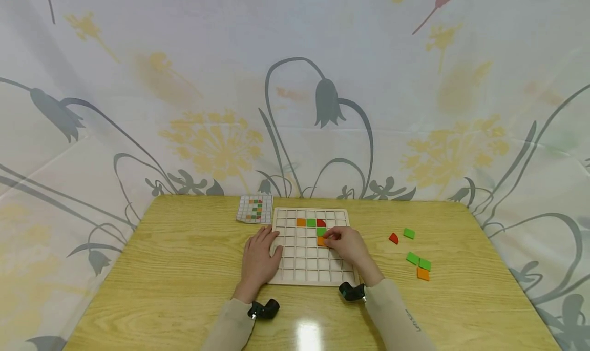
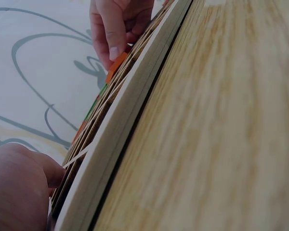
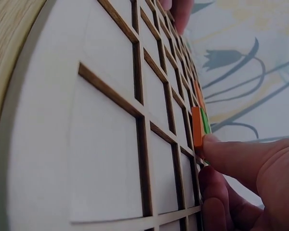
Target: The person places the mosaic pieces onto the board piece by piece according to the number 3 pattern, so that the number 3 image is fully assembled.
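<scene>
A wooden grid board (image 1: 299, 263) lies on the table with square cells. In its upper part sit an orange square tile (image 1: 301, 222), a green tile (image 1: 311, 222), a red quarter-circle tile (image 1: 321, 222) and, below the red one, another green tile (image 1: 321, 231). My right hand (image 1: 346, 244) pinches an orange tile (image 3: 197, 127) between thumb and fingers, just below that green tile; in the right wrist view the tile is tilted up from the grid. My left hand (image 1: 261, 257) rests with spread fingers on the board's left edge, its thumb over the frame.
Behind the board's left corner lies a pattern card (image 1: 255, 209) with a coloured grid. Right of the board are a loose red quarter-circle (image 1: 394, 238), several green tiles (image 1: 408, 233) and an orange tile (image 1: 423, 274). A patterned cloth hangs behind the table.
</scene>
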Motion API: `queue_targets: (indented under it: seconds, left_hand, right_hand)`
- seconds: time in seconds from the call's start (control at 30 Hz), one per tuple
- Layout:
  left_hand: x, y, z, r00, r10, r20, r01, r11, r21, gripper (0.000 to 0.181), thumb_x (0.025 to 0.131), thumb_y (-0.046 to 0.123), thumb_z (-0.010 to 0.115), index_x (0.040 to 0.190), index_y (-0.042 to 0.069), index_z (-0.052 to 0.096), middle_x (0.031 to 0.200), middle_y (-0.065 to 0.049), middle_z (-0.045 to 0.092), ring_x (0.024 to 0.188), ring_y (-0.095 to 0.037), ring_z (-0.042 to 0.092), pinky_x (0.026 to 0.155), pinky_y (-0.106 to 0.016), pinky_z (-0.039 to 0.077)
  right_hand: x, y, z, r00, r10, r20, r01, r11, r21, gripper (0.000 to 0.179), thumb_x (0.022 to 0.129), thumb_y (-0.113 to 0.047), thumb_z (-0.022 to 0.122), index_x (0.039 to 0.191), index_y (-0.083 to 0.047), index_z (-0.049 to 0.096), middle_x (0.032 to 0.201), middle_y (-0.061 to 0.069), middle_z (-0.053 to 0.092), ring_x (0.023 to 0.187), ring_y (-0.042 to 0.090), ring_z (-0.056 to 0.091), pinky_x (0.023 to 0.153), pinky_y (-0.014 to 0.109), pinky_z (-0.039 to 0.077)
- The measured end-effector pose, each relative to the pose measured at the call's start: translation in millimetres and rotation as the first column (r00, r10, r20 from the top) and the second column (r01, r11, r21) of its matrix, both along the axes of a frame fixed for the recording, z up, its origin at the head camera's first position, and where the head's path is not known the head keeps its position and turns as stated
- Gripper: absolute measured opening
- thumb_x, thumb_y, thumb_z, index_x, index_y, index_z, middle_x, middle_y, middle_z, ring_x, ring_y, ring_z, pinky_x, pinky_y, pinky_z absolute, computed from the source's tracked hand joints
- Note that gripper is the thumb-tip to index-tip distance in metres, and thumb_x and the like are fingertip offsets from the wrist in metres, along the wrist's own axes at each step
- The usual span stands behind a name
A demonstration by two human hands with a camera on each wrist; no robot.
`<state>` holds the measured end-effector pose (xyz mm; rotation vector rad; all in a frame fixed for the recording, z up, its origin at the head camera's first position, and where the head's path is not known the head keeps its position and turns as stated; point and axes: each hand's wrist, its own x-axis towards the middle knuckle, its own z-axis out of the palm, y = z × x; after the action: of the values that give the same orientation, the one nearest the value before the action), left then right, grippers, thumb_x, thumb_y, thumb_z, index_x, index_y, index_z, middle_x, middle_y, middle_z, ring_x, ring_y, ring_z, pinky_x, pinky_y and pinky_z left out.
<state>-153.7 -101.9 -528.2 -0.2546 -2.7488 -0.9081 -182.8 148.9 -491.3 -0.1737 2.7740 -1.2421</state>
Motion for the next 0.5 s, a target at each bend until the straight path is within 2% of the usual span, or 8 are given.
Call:
queue_targets:
  seconds: [0.23, 0.5]
  left_hand:
    - [-1.1, -0.1, -1.4, 1.000, -0.003, -0.002, 0.003, 1.000, -0.008, 0.038, 0.097, 0.022, 0.061, 0.133, 0.008, 0.063, 0.149, -0.012, 0.048, 0.142, -0.033, 0.037, 0.113, -0.059, 0.025]
    - [-1.8, -0.3, -1.7, 1.000, -0.004, -0.013, 0.004, 1.000, -0.005, 0.039, 0.097, 0.023, 0.061, 0.132, 0.007, 0.064, 0.149, -0.012, 0.049, 0.141, -0.033, 0.037, 0.113, -0.059, 0.026]
  right_hand:
    - [0.4, -1.0, 0.7, 1.000, -0.008, -0.010, 0.008, 1.000, 0.014, 0.006, 0.091, -0.010, 0.072, 0.096, -0.010, 0.076, 0.077, -0.003, 0.063, 0.068, 0.015, 0.053, 0.067, 0.033, 0.044]
    - [-0.9, -0.1, 0.1, 0.999, -0.036, 0.032, 0.037, 0.999, -0.026, 0.011, 0.087, -0.016, 0.077, 0.096, -0.010, 0.075, 0.079, -0.001, 0.061, 0.071, 0.017, 0.053, 0.069, 0.032, 0.043]
